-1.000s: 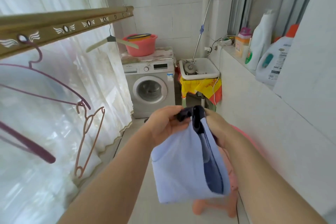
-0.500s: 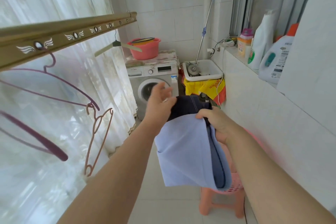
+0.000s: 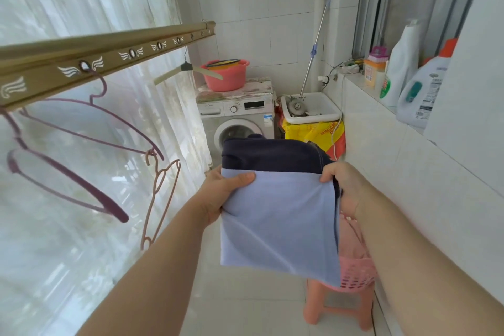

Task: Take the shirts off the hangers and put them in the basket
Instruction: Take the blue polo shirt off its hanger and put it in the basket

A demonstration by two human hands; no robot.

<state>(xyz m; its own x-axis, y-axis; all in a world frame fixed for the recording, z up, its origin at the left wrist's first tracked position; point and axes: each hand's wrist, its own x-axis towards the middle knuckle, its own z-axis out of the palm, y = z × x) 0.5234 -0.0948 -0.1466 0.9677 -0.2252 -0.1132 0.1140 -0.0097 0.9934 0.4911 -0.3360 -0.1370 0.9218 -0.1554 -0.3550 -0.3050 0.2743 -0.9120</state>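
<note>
I have the pale lilac-blue cotton shirt with the navy upper part point(image 3: 278, 224) off its hanger and held up in front of me. A second ago both hands were bunched together at its top. Then the left hand point(image 3: 218, 194) let go and opened, and now it has taken a fresh hold at the left edge, with the thumb pressed on the front of the pale cloth and the fingers behind. The right hand point(image 3: 343, 185) grips the opposite edge, thumb on the front and fingers curled behind the dark seam. With my hands now apart, the shirt hangs as a broad doubled panel, the navy part folded across the top.

The pink perforated plastic basket point(image 3: 357, 275) sits on the pink plastic stool point(image 3: 338, 305), below and just right of the shirt's lower corner, which partly hides it. I judge the shirt is gathered enough to go in, so what remains is to lower it to the right and release it.

The purple wire hangers point(image 3: 81, 128) and the pink hanger point(image 3: 158, 194) on the gold drying rail point(image 3: 109, 54) hang bare, and I see no other shirt on the rail.
</note>
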